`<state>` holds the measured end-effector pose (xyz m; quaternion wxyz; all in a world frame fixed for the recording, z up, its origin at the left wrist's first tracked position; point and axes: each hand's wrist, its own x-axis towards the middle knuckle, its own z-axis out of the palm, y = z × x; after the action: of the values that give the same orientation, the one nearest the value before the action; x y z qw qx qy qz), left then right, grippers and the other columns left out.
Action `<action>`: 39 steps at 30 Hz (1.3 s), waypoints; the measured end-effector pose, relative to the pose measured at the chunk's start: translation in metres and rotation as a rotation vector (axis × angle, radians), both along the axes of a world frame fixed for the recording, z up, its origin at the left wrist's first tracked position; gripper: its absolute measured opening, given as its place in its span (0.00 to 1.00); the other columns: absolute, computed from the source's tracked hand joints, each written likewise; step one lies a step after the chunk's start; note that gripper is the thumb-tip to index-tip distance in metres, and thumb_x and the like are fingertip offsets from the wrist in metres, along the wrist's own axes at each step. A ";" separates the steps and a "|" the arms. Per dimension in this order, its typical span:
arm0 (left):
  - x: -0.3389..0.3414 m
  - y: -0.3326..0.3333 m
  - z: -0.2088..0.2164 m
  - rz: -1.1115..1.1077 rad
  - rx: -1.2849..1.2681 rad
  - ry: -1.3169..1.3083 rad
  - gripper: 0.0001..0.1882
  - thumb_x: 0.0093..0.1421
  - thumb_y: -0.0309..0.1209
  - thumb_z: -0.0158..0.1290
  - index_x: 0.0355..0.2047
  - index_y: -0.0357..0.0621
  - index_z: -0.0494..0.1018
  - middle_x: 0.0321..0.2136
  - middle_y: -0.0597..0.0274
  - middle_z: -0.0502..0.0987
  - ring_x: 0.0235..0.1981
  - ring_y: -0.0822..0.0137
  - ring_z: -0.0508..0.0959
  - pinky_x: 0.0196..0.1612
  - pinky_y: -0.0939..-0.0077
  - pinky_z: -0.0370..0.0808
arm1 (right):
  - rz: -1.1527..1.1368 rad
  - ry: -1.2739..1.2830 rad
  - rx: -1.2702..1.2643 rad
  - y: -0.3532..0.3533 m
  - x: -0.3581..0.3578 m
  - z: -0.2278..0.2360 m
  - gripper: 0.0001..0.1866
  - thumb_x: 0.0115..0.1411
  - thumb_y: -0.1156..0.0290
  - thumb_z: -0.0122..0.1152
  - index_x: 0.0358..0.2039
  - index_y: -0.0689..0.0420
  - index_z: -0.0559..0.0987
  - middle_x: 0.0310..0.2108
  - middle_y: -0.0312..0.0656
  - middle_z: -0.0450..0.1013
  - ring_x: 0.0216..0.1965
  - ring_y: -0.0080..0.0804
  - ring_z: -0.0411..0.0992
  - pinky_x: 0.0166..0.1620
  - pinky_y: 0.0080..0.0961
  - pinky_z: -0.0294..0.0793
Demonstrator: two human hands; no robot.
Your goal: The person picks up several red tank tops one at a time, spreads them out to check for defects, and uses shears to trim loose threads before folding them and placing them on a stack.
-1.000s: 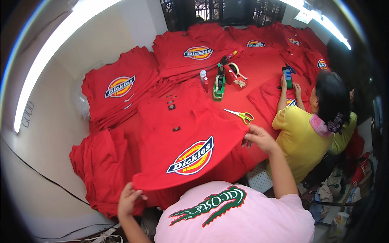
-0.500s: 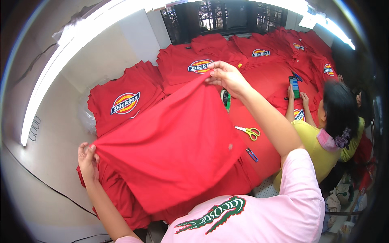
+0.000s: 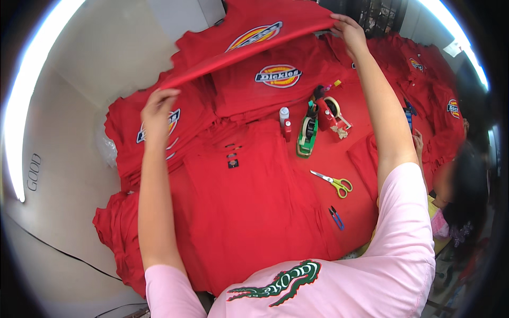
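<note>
A red T-shirt (image 3: 212,45) with a multicoloured chest print hangs stretched between my two raised hands, above the folded shirts at the back. My right hand (image 3: 350,36) pinches its right corner. At the left end of its near edge, my left hand (image 3: 158,112) has its fingers closed, slightly blurred. Below my arms another red T-shirt (image 3: 238,212) lies flat on the red table (image 3: 358,222), its neck opening away from me and a small dark label inside the collar. A folded printed shirt (image 3: 238,87) lies partly under the held one.
Right of the flat shirt lie yellow-handled scissors (image 3: 335,184) and blue thread snips (image 3: 336,218). Beyond stand a green tape dispenser (image 3: 307,137), a red tape dispenser (image 3: 335,117) and a small white bottle (image 3: 284,114). Another person (image 3: 450,185) sits at the right.
Both hands have lifted the T-shirt up and away over the back stack, and its printed side now shows. The flat shirt and the tape dispensers have come into sight.
</note>
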<state>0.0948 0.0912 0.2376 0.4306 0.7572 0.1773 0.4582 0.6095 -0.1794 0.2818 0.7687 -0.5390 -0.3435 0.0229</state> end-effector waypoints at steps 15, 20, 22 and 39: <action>-0.212 -0.075 -0.249 0.222 -0.195 0.585 0.10 0.62 0.20 0.59 0.44 0.37 0.81 0.49 0.54 0.81 0.50 0.60 0.82 0.54 0.70 0.78 | 0.200 -0.093 -0.639 -0.067 -0.257 -0.252 0.12 0.65 0.81 0.57 0.47 0.59 0.82 0.39 0.37 0.81 0.41 0.26 0.79 0.44 0.25 0.79; -0.246 -0.082 -0.267 0.228 -0.382 0.526 0.10 0.63 0.19 0.58 0.44 0.39 0.81 0.48 0.54 0.82 0.48 0.62 0.83 0.53 0.73 0.78 | 0.049 -0.801 -0.736 -0.012 -0.304 -0.271 0.18 0.58 0.75 0.67 0.50 0.57 0.82 0.47 0.44 0.80 0.51 0.45 0.76 0.57 0.40 0.74; -0.231 -0.089 -0.260 0.215 -0.236 0.534 0.09 0.63 0.20 0.59 0.44 0.39 0.81 0.48 0.54 0.82 0.48 0.60 0.83 0.56 0.69 0.77 | -0.063 -0.857 -0.771 0.007 -0.309 -0.275 0.18 0.56 0.72 0.69 0.49 0.55 0.82 0.46 0.45 0.79 0.52 0.49 0.74 0.56 0.45 0.73; -0.209 -0.161 -0.161 -0.028 0.653 0.865 0.13 0.47 0.23 0.65 0.34 0.44 0.76 0.67 0.55 0.68 0.74 0.49 0.59 0.73 0.40 0.56 | 0.597 -0.444 -0.906 -0.210 -0.459 -0.211 0.10 0.49 0.85 0.61 0.31 0.57 0.80 0.34 0.40 0.78 0.42 0.42 0.76 0.48 0.37 0.72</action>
<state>-0.1138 -0.0700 0.0769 0.0667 0.9734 0.1766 0.1300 0.1508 -0.3894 0.0703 0.3314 -0.6857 -0.5892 0.2699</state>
